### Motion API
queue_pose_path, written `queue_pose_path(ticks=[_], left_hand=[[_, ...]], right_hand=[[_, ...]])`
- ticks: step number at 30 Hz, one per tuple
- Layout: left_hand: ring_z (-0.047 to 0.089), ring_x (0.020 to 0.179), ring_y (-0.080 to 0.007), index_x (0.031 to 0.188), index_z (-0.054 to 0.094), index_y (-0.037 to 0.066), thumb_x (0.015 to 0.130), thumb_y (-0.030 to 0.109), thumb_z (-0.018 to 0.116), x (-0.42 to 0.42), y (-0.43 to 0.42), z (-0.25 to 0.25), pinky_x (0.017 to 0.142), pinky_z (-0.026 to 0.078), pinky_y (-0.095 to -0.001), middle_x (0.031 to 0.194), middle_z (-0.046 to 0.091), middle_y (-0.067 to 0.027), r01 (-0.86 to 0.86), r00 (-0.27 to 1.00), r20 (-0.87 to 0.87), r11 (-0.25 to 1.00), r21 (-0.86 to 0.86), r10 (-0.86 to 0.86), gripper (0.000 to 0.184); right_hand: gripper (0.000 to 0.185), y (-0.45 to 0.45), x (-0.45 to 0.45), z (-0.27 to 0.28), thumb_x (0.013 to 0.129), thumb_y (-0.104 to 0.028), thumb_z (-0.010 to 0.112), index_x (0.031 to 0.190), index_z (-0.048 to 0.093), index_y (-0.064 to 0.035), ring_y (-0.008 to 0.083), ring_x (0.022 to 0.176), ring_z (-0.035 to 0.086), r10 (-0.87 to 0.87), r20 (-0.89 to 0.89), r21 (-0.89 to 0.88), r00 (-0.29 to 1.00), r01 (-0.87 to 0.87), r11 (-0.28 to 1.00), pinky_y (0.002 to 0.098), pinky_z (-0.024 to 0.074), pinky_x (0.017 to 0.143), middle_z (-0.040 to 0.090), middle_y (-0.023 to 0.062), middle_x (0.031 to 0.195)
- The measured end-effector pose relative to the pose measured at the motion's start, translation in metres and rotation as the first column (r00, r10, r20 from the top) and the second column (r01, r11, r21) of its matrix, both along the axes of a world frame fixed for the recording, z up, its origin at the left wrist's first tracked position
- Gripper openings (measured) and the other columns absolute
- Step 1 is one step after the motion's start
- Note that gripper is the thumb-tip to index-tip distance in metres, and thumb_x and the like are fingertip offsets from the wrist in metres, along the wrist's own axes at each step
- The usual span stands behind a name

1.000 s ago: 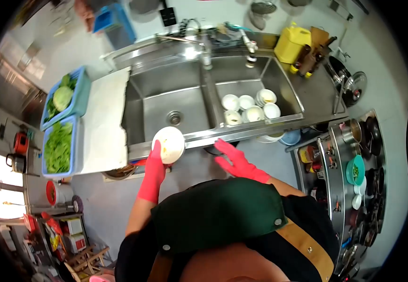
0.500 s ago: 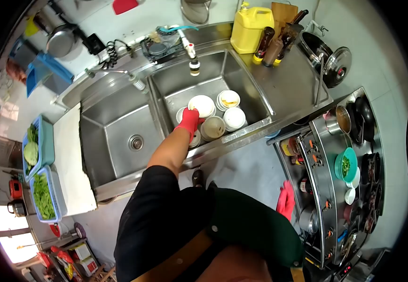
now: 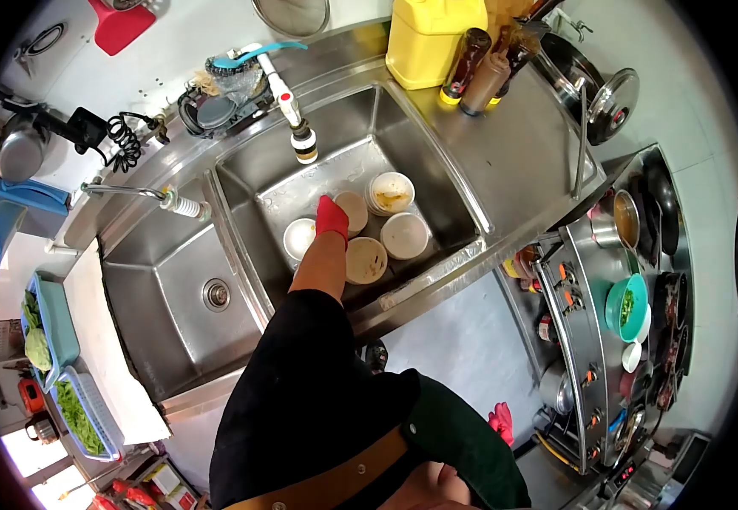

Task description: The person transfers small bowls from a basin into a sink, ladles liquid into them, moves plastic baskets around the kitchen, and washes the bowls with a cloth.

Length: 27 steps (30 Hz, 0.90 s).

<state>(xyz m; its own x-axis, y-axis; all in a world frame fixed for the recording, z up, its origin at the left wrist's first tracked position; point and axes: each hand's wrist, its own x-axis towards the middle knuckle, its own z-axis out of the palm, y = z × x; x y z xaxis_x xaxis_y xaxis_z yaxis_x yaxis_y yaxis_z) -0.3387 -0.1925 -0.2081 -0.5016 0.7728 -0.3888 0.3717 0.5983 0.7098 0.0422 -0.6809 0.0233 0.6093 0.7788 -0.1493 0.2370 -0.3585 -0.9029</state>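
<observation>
My left hand [image 3: 332,218], in a red glove, reaches into the right sink basin. Its closed fingers are at the left edge of a pale bowl [image 3: 352,213]; the glove hides part of the grip. A white bowl [image 3: 299,239] stands just left of the glove. On the other side are a stack of white bowls [image 3: 391,194] with yellow-brown residue, another white bowl [image 3: 405,236] and a bowl with dark specks [image 3: 366,261]. Down by my right side, my right hand [image 3: 502,422], gloved in pinkish red, hangs with fingers apart and nothing visible in it.
A white-and-red faucet [image 3: 290,106] overhangs the right basin; a spring-necked tap [image 3: 184,205] overhangs the left basin [image 3: 144,340]. A yellow jug [image 3: 433,42] and sauce bottles [image 3: 485,82] stand on the counter. At right is a stove with a green bowl [image 3: 627,307]. Baskets of greens [image 3: 80,414] are at left.
The view has shifted, so the sink sits further left and nearer. My left hand remains among the bowls; the bowl beside it now looks darker and smaller. My right hand appears lower.
</observation>
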Motion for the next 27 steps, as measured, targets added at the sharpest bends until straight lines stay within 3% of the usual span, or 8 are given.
queue_pose_path(ticks=[8, 12, 15, 17, 18, 20, 24, 27], left_hand=[[0.060, 0.111, -0.0416, 0.117, 0.059, 0.005, 0.093, 0.015, 0.052, -0.023, 0.003, 0.007, 0.092, 0.050, -0.0463, 0.121, 0.063, -0.0225, 0.394, 0.890, -0.146, 0.890, -0.227, -0.431, 0.027], [0.062, 0.107, -0.0396, 0.122, 0.062, 0.006, 0.090, 0.016, 0.058, -0.026, -0.015, 0.050, 0.092, 0.051, -0.0445, 0.117, 0.065, -0.0206, 0.493, 0.867, -0.230, 0.833, 0.251, -0.443, 0.033], [0.062, 0.102, -0.0387, 0.128, 0.060, 0.012, 0.088, 0.021, 0.066, -0.052, -0.060, 0.202, 0.091, 0.050, -0.0444, 0.117, 0.065, -0.0175, 0.485, 0.847, -0.089, 0.693, 0.533, -0.525, 0.042], [0.061, 0.102, -0.0334, 0.119, 0.066, 0.016, 0.084, 0.019, 0.069, -0.098, -0.080, 0.295, 0.087, 0.050, -0.0416, 0.109, 0.068, -0.0121, 0.750, 0.605, -0.791, 0.394, 0.530, -0.087, 0.035], [0.060, 0.102, -0.0327, 0.116, 0.066, 0.014, 0.083, 0.019, 0.068, -0.111, -0.091, 0.338, 0.090, 0.048, -0.0441, 0.106, 0.069, -0.0103, 0.586, 0.703, -0.710, 0.601, 0.544, -0.042, 0.034], [0.063, 0.097, -0.0334, 0.121, 0.064, 0.007, 0.090, 0.024, 0.063, -0.165, -0.094, 0.351, 0.105, 0.036, -0.0529, 0.106, 0.069, -0.0119, 0.517, 0.677, -0.701, 0.534, 0.669, 0.224, 0.035], [0.066, 0.092, -0.0331, 0.123, 0.062, 0.009, 0.097, 0.041, 0.052, -0.225, -0.115, 0.371, 0.109, 0.036, -0.0491, 0.098, 0.071, -0.0155, 0.569, 0.461, -0.865, 0.814, 0.116, -0.199, 0.043], [0.064, 0.094, -0.0363, 0.126, 0.061, 0.013, 0.097, 0.050, 0.046, -0.255, -0.157, 0.382, 0.107, 0.039, -0.0471, 0.096, 0.071, -0.0151, 0.599, 0.337, -0.863, 0.793, -0.111, -0.375, 0.049]], right_hand=[[0.033, 0.063, -0.014, 0.023, 0.102, -0.016, 0.051, 0.134, 0.055, -0.0064, 0.0261, 0.128, 0.050, 0.314, 0.090, 0.030, 0.945, -0.318, 0.948, 0.0372, 0.0400, 0.107, 0.041, 0.0171, 0.149], [0.036, 0.102, -0.024, 0.031, 0.101, -0.016, 0.052, 0.135, 0.054, -0.0044, 0.0270, 0.129, 0.049, 0.382, 0.048, 0.068, 0.923, -0.384, 0.921, 0.0386, 0.0413, 0.107, 0.041, 0.0175, 0.148], [0.040, 0.133, -0.023, 0.038, 0.102, -0.014, 0.049, 0.139, 0.049, -0.0004, 0.0270, 0.130, 0.048, 0.506, 0.048, 0.084, 0.861, -0.508, 0.857, 0.0387, 0.0398, 0.108, 0.044, 0.0156, 0.147], [0.042, 0.150, -0.037, 0.054, 0.102, -0.015, 0.047, 0.142, 0.045, -0.0002, 0.0269, 0.129, 0.049, 0.462, -0.093, -0.003, 0.882, -0.464, 0.886, 0.0386, 0.0398, 0.108, 0.043, 0.0149, 0.148], [0.043, 0.160, -0.043, 0.061, 0.103, -0.015, 0.047, 0.143, 0.044, -0.0001, 0.0268, 0.128, 0.049, 0.433, -0.160, -0.050, 0.887, -0.446, 0.894, 0.0385, 0.0397, 0.108, 0.043, 0.0145, 0.149], [0.044, 0.182, -0.051, 0.066, 0.104, -0.018, 0.044, 0.144, 0.043, 0.0002, 0.0268, 0.125, 0.052, 0.597, -0.121, 0.032, 0.793, -0.598, 0.801, 0.0380, 0.0405, 0.106, 0.045, 0.0146, 0.147], [0.046, 0.237, -0.100, 0.083, 0.106, -0.027, 0.038, 0.141, 0.045, 0.0027, 0.0241, 0.114, 0.060, 0.828, -0.136, 0.086, 0.544, -0.826, 0.556, 0.0362, 0.0439, 0.102, 0.052, 0.0130, 0.141], [0.048, 0.260, -0.168, 0.092, 0.106, -0.030, 0.038, 0.142, 0.045, 0.0013, 0.0207, 0.114, 0.060, 0.864, -0.313, 0.146, 0.394, -0.879, 0.454, 0.0329, 0.0447, 0.100, 0.056, 0.0112, 0.135]])
